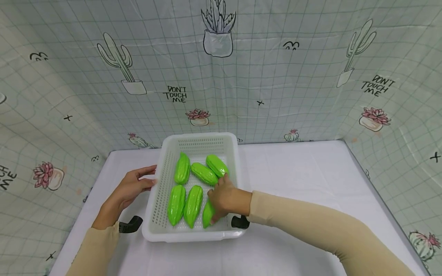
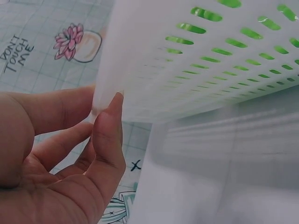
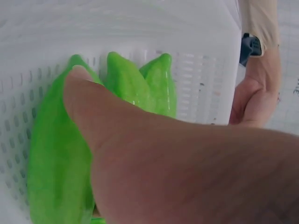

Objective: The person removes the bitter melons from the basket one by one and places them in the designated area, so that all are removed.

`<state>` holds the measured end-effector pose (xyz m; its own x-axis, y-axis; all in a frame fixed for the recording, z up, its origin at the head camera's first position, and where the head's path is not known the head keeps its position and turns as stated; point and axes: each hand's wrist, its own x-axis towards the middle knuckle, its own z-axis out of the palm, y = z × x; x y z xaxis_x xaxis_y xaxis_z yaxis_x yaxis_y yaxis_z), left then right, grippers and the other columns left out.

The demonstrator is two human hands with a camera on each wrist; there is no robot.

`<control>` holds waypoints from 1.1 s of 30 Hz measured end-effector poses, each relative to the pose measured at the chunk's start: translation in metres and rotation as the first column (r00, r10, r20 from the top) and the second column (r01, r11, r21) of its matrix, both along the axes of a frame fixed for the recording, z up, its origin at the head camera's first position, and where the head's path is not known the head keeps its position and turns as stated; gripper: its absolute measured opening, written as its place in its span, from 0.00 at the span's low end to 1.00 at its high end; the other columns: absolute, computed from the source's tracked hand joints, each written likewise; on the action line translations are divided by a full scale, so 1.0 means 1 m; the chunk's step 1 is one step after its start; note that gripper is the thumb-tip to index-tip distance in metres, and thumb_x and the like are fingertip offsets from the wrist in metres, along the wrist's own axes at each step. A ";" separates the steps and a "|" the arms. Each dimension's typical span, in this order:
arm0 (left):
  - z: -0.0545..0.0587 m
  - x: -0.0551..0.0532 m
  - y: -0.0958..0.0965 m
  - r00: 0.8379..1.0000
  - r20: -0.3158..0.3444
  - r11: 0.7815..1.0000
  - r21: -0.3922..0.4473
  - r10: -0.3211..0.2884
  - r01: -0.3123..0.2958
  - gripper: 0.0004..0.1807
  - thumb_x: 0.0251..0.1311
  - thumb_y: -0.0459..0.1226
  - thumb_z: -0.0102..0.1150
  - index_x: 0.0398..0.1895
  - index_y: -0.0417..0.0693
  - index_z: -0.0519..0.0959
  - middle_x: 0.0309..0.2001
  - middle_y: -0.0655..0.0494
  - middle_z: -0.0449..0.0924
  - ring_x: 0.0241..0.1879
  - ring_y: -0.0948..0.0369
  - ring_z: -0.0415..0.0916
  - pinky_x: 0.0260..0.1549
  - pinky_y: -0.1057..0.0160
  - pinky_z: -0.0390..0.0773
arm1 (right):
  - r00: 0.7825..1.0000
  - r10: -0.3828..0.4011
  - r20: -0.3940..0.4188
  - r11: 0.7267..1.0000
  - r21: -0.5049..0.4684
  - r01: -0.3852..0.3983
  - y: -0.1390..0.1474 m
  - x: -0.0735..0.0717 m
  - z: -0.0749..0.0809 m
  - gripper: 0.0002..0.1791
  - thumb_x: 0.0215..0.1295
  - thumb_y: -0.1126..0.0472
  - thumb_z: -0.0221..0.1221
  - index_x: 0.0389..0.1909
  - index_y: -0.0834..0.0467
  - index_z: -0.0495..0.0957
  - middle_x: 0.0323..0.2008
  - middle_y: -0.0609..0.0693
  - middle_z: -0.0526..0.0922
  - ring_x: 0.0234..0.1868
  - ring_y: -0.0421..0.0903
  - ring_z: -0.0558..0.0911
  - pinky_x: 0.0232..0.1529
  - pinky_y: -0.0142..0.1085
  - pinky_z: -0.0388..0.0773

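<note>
A white perforated plastic basket (image 1: 193,237) holds several glossy green ridged fruits, pointed at the ends, laid in two rows. My left hand (image 1: 132,188) pinches the basket's left rim between thumb and fingers, as the left wrist view shows at the basket wall (image 2: 140,70). Inside the basket, my right hand (image 1: 226,197) reaches over the front right corner and grips a green fruit (image 3: 58,158), its thumb lying along the fruit near the tip. Most of that fruit is hidden under the hand in the head view. Two green fruits (image 1: 193,205) lie just left of it.
Three more green fruits (image 1: 182,168) lie in the back row of the basket. A white cloth covers the table (image 1: 293,172). Behind and at both sides hangs a gridded curtain (image 1: 255,76) printed with cacti. Dark wrist devices (image 1: 130,225) sit at both sleeves.
</note>
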<state>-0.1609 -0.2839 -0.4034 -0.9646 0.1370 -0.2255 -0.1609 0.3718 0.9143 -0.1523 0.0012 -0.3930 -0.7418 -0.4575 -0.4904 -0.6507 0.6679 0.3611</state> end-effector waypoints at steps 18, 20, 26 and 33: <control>-0.001 -0.001 0.001 1.000 0.000 1.000 0.008 0.000 0.000 0.37 0.74 0.30 0.60 0.81 0.31 0.57 0.75 0.28 0.61 0.44 0.67 0.83 0.46 0.68 0.84 | 0.992 0.124 -0.030 0.990 -0.069 -0.126 -0.004 -0.007 0.000 0.51 0.59 0.23 0.65 0.79 0.44 0.68 0.72 0.53 0.75 0.73 0.56 0.71 0.75 0.54 0.67; -0.001 -0.001 0.001 1.000 -0.002 1.000 0.010 -0.001 0.001 0.37 0.74 0.30 0.59 0.81 0.31 0.57 0.75 0.28 0.61 0.44 0.67 0.83 0.46 0.68 0.85 | 0.995 0.097 -0.020 0.994 -0.053 -0.098 -0.005 -0.006 0.000 0.54 0.57 0.19 0.62 0.80 0.44 0.68 0.73 0.53 0.75 0.74 0.56 0.70 0.76 0.56 0.66; -0.001 -0.002 0.000 1.000 0.000 1.000 0.007 0.002 -0.002 0.37 0.74 0.30 0.59 0.81 0.31 0.57 0.75 0.28 0.61 0.44 0.65 0.83 0.46 0.68 0.85 | 0.999 0.050 -0.013 0.999 0.009 -0.050 -0.013 -0.001 0.000 0.55 0.54 0.13 0.56 0.76 0.42 0.72 0.70 0.50 0.78 0.72 0.55 0.73 0.74 0.55 0.67; -0.001 -0.001 0.000 1.000 0.006 1.000 0.006 0.011 -0.011 0.37 0.74 0.30 0.60 0.81 0.32 0.58 0.75 0.28 0.61 0.44 0.66 0.83 0.46 0.68 0.85 | 0.997 0.072 -0.007 0.997 0.029 -0.072 -0.018 0.001 -0.002 0.51 0.52 0.15 0.62 0.73 0.40 0.76 0.68 0.48 0.80 0.71 0.55 0.74 0.72 0.55 0.70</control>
